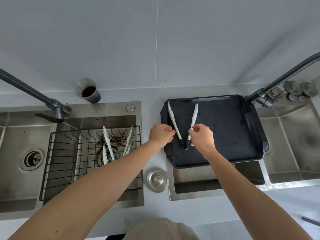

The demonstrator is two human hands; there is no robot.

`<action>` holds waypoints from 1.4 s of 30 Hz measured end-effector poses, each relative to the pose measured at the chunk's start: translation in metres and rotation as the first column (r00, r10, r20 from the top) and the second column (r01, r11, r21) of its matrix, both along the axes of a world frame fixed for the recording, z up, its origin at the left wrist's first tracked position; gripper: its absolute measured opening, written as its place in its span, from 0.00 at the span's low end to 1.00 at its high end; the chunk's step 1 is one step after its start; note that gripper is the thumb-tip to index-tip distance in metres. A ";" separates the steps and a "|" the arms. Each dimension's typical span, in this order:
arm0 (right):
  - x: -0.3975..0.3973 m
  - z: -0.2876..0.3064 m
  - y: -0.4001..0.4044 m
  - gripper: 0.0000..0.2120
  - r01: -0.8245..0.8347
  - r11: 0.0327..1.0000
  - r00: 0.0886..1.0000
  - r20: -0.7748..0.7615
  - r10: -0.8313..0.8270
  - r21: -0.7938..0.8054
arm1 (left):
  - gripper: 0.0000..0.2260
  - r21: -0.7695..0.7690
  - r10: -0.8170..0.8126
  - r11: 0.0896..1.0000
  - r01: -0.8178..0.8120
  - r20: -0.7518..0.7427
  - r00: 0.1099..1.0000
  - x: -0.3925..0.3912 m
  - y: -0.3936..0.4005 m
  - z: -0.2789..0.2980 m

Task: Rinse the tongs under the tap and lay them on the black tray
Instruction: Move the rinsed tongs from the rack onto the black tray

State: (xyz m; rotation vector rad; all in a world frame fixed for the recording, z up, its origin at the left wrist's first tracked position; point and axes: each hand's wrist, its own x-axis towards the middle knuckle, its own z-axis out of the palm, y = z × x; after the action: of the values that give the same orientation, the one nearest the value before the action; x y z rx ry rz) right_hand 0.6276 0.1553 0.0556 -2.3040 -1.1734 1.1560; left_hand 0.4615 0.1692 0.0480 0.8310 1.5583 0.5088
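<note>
White tongs point(193, 116) lie spread in a V on the black tray point(225, 135), their wire hinge pointing toward me. My right hand point(202, 139) pinches the right arm of the tongs near its lower end. My left hand point(161, 135) is at the tray's left edge, and its curled fingertips are against the left arm of the tongs. The tray sits across the left basin of the right sink point(294, 144). The left tap point(57, 110) stands behind the left sink, where no water is seen running.
Two more white tongs point(108, 144) lie on a black wire rack point(69, 161) in the dirty left sink. A cup of dark liquid point(90, 92) stands behind it. A round metal lid point(157, 179) rests on the counter between the sinks. The right tap point(263, 97) rises beside the tray.
</note>
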 end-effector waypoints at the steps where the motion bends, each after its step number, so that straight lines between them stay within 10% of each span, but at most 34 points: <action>1: -0.006 0.004 0.000 0.16 -0.013 1.000 1.000 0.009 0.013 0.011 | 0.13 -0.001 0.011 1.000 -0.011 -0.005 1.000 -0.008 -0.001 0.003; 14: -0.173 0.012 -0.013 0.16 -0.233 0.972 0.950 -0.209 0.233 0.024 | 0.22 0.114 0.203 0.976 -0.183 -0.203 0.958 -0.177 -0.029 0.007; 23: -0.254 -0.045 -0.054 0.11 -0.345 0.905 0.935 -0.004 0.355 -0.249 | 0.26 -0.102 0.154 0.977 -0.187 -0.266 0.952 -0.248 -0.074 -0.051; 26: -0.263 -0.054 -0.066 0.11 -0.340 0.883 0.923 0.066 0.379 -0.324 | 0.08 -0.210 0.117 0.962 -0.172 -0.253 0.960 -0.255 -0.086 -0.068; 42: -0.254 -0.040 -0.085 0.09 -0.324 0.838 0.943 -0.075 0.325 -0.439 | 0.06 -0.346 0.025 0.938 0.016 0.113 0.993 -0.259 -0.100 -0.050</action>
State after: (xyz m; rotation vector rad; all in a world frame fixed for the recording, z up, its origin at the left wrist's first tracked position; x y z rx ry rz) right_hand 0.3737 0.0702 0.0152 -2.4841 -1.4714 1.7030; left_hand 0.2024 0.0693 -0.0021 0.5175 1.4865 0.2674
